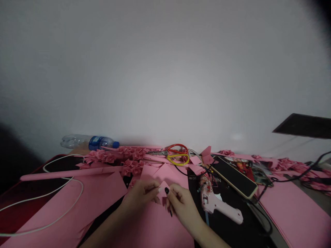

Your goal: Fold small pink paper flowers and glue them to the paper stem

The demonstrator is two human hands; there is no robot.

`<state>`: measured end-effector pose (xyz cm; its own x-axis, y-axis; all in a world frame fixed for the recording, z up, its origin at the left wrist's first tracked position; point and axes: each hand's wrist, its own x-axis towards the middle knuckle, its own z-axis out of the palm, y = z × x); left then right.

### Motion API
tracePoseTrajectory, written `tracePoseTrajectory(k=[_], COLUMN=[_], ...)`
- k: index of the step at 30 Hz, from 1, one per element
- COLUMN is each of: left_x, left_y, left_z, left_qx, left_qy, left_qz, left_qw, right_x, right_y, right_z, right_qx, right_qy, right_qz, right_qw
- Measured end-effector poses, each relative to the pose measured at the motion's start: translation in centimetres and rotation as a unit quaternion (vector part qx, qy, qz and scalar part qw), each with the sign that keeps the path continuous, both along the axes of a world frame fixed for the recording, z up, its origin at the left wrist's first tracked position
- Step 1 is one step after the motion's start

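Between both hands, above the pink sheets point(165, 224) in the front middle, is a small folded piece of pink paper point(163, 187). My left hand point(143, 193) pinches its left side between thumb and fingers. On the right side, my right hand point(179, 199) grips it, the dark-nailed thumb pressed on its face. The fingertips behind the paper are partly hidden. Just behind the hands lie clusters of folded pink paper flowers point(133, 167) and scissors point(178, 154) with red and yellow handles.
A pink glue gun point(222, 205) and a phone point(235, 177) lie to the right. More pink sheets point(297, 210) are at far right. At back left, a plastic bottle point(97, 142) lies against the wall. A white cable point(62, 212) loops over the left sheets.
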<state>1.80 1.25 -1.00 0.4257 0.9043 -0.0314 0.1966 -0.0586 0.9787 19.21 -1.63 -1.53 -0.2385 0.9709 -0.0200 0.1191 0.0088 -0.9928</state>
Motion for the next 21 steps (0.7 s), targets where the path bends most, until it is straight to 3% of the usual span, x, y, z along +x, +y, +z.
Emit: tracePoseTrajectory(k=[5, 11, 16, 21], left_x=[0.1, 0.3, 0.4, 0.4], left_y=[0.0, -0.4, -1.1, -1.3], left_z=[0.3, 0.5, 0.8, 1.1], left_qx=[0.007, -0.017, 0.025, -0.04], left_qy=[0.017, 0.004, 0.044, -0.033], left_qz=[0.007, 0.064, 0.023, -0.056], left_qw=[1.0, 0.998, 0.998, 0.997], right_x=[0.0, 0.5, 0.3, 0.3], right_y=[-0.1, 0.1, 0.0, -0.2], right_z=[-0.1, 0.4, 0.8, 1.2], right_qx=[-0.003, 0.08, 0.076, 0.066], right_qy=[-0.004, -0.037, -0.096, -0.09], right_qz=[-0.015, -0.148, -0.045, 0.03], right_qw=[1.0, 0.985, 0.991, 0.993])
